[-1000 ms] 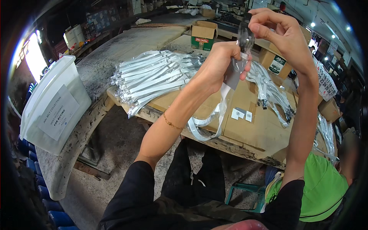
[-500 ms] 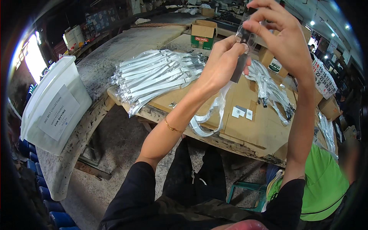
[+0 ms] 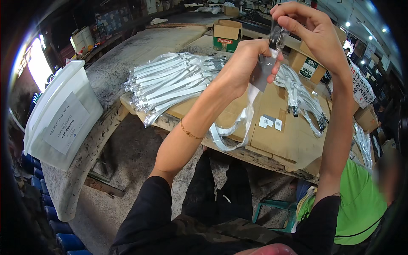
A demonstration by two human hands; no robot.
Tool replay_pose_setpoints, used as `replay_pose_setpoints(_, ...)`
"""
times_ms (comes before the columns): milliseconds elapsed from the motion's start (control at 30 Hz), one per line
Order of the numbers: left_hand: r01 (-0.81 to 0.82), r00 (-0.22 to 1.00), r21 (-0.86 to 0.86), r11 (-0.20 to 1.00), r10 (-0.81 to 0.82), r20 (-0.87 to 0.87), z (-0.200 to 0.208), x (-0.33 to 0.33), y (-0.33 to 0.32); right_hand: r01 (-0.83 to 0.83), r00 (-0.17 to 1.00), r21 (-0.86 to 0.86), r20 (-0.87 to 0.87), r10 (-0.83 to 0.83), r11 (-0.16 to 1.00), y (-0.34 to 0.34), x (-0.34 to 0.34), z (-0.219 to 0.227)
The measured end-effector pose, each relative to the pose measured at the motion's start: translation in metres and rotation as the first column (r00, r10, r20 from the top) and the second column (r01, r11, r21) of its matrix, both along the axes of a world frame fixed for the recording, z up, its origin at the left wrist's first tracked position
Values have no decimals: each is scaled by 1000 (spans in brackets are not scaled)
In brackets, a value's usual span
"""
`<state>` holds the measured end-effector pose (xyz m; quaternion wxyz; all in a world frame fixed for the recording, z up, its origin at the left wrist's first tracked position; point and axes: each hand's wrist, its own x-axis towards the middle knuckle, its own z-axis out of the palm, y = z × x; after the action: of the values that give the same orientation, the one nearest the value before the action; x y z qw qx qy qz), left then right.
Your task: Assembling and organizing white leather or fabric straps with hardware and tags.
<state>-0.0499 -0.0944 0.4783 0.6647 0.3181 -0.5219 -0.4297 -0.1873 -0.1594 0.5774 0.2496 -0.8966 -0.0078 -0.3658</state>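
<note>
In front of me, at the upper right, my left hand (image 3: pixel 243 66) is closed around a white belt (image 3: pixel 229 143) in a clear plastic sleeve. A grey card (image 3: pixel 262 75) shows beneath its fingers. The belt's lower part hangs in a loop at the table's front edge. My right hand (image 3: pixel 312 32) pinches the sleeve's upper end, where something dark, partly hidden, shows through the plastic. To the left lies a large pile of sleeved white belts (image 3: pixel 170 83). Another bundle of white belts (image 3: pixel 299 93) is on the right, and small white tags (image 3: pixel 267 121) lie between.
A white plastic bin (image 3: pixel 63 114) with a paper label stands at the left. Cardboard (image 3: pixel 272 142) covers the worktable. An open carton (image 3: pixel 227 36) sits at the back, another box (image 3: pixel 308 66) at right. A person in a green shirt (image 3: pixel 359 204) is close by on my right.
My left hand has turned a little, and the grey card now faces me more broadly. My right hand has shifted slightly at the sleeve's upper end. A white edge now shows beside the left fingers.
</note>
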Motion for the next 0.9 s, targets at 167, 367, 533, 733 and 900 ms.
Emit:
replay_pose_setpoints(167,-141,988,-61,988,144,53,-3,-5,-3,96,990,-140,113,-81,986,9,-11,-11)
replay_pose_setpoints(367,-154,956,-238,959,205,211,-10,-14,-7,60,993,-155,109,-43,986,-26,-5,-1)
replay_pose_setpoints(533,30,979,-193,981,10,205,-14,-13,0,-33,960,132,279,-5,991,-22,-5,-10)
replay_pose_setpoints(733,-130,935,-260,957,206,288,-15,-14,-5,101,985,81,135,-111,992,-55,-19,-6)
replay_pose_setpoints(900,-146,986,-129,981,154,57,-8,-13,-12,122,979,38,159,-126,992,-41,-11,-6)
